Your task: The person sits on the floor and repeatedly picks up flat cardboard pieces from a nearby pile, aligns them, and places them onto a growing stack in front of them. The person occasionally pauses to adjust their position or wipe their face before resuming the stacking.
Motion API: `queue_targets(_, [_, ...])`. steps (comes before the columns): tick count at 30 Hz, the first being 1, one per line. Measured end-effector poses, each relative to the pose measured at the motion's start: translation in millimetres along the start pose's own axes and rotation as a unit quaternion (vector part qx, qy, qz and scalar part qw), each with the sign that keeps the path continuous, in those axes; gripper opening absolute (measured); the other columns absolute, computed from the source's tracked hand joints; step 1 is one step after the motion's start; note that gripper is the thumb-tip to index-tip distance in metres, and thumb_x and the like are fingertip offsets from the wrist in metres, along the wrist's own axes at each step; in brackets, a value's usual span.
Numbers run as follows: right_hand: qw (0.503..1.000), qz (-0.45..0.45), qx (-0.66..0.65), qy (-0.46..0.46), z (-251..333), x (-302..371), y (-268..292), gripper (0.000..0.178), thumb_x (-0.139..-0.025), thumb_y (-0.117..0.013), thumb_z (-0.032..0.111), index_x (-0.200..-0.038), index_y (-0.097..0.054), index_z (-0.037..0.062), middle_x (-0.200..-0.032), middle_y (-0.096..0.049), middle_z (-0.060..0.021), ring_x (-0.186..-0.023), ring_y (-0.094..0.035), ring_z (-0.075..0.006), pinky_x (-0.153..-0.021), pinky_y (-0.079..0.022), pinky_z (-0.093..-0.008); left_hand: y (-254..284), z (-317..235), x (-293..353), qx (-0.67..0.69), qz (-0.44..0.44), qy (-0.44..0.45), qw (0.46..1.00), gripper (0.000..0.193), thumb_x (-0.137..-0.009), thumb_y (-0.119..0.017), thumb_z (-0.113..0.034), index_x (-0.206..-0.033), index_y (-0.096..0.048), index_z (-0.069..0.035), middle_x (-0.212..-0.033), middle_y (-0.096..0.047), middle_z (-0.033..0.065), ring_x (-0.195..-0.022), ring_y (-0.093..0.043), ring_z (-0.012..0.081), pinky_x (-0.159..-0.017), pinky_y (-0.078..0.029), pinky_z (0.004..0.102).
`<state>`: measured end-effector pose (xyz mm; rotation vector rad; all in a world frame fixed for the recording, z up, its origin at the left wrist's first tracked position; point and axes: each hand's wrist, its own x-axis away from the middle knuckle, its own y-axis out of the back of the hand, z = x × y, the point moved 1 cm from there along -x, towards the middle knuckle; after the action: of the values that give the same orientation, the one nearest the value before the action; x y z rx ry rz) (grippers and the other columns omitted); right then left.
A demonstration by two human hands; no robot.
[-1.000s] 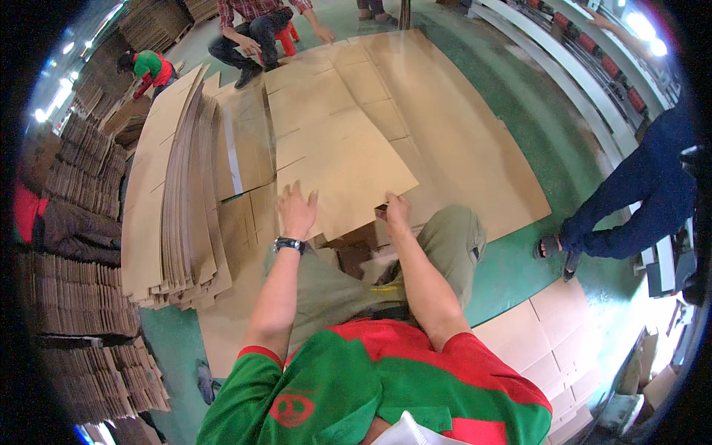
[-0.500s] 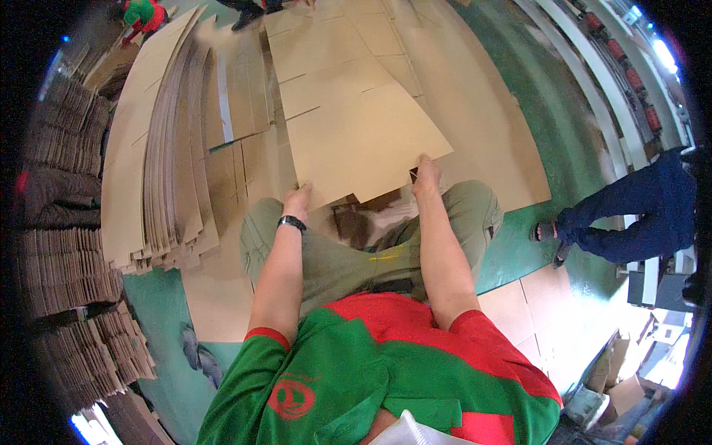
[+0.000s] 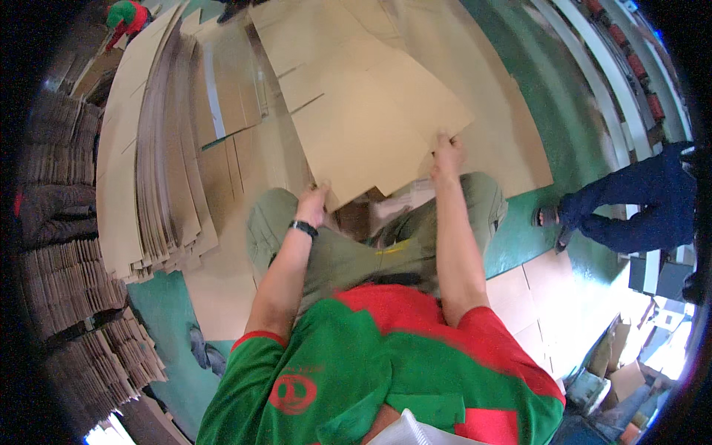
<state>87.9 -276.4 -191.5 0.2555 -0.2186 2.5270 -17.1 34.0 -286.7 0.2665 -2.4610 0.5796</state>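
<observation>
A flat brown cardboard sheet with cut flaps lies tilted in front of my knees. My left hand, with a black watch on the wrist, grips its near left edge. My right hand grips its near right edge. The sheet rests over more cardboard sheets spread on the green floor. My legs in olive trousers are bent beneath my arms, and a small dark and white object between my knees is partly hidden.
A tall leaning stack of flat cardboard sheets stands at my left. Bundles of folded cardboard line the far left. A person in dark blue trousers and sandals stands at right. Another person in red and green crouches at top left.
Both hands have closed on the near edge of the cardboard sheet and drawn it toward me, its right side lifted. My head has leaned further forward.
</observation>
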Motion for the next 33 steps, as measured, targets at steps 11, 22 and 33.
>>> queue_targets(11, [0.926, 0.013, 0.141, 0.349, 365, 87, 165, 0.028, -0.094, -0.068, 0.026, -0.111, -0.069, 0.0028, -0.093, -0.067, 0.0008, -0.080, -0.057, -0.0065, -0.069, -0.045, -0.0233, -56, -98, -73, 0.216, 0.104, 0.025, 0.971, 0.102, -0.086, -0.046, -0.078, -0.155, -0.013, -0.010, -0.149, -0.036, 0.0254, -0.129, -0.044, 0.0438, -0.106, -0.039, 0.0591])
queue_targets(22, [0.947, -0.094, 0.117, 0.285, 400, 187, 502, 0.049, -0.095, -0.066, 0.024, -0.136, -0.051, 0.0017, -0.124, -0.064, -0.0090, -0.106, -0.062, -0.0160, -0.091, -0.050, -0.0318, -183, -110, -63, 0.304, 0.229, -0.060, 0.923, 0.063, -0.098, -0.049, -0.054, -0.144, -0.044, -0.010, -0.143, -0.051, 0.0093, -0.131, -0.049, 0.0282, -0.109, -0.042, 0.0478])
queue_targets(33, [0.927, -0.196, 0.196, 0.252, 371, 245, 573, 0.062, -0.094, -0.068, 0.035, -0.142, -0.045, 0.0034, -0.132, -0.057, -0.0116, -0.118, -0.055, -0.0203, -0.096, -0.046, -0.0358, -236, -108, -28, 0.269, 0.319, -0.058, 0.907, 0.061, -0.100, -0.048, -0.051, -0.144, -0.044, -0.009, -0.145, -0.049, 0.0102, -0.131, -0.049, 0.0303, -0.111, -0.039, 0.0488])
